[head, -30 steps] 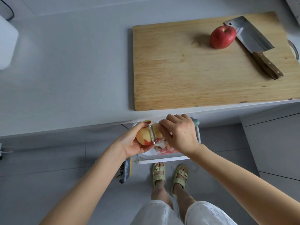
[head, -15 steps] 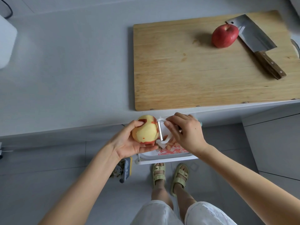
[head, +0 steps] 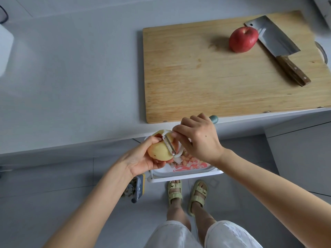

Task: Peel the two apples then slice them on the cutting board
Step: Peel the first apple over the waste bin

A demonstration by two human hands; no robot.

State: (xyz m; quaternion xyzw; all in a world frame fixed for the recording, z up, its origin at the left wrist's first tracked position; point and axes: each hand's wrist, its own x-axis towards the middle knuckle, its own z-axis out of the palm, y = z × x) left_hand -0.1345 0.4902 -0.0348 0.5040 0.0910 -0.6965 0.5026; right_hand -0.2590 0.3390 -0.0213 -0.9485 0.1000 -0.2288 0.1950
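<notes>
the left hand [head: 143, 159] grips the first apple [head: 159, 149], mostly peeled, over the bin [head: 186, 173] below the counter edge, the right hand [head: 200, 138] grips the peeler [head: 169, 144] on it, while the second apple [head: 243, 39] lies unpeeled on the cutting board [head: 206, 77] beside the cleaver [head: 272, 40], so slicing is not yet started.

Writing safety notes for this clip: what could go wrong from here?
The peeler lies on the half-peeled apple right beside the thumb of the left hand; a slip may nick it.
That apple is held past the counter edge, above the bin; it might slip from the grip and drop in.
The red apple sits right by the cleaver; grabbing it risks the blade.
</notes>
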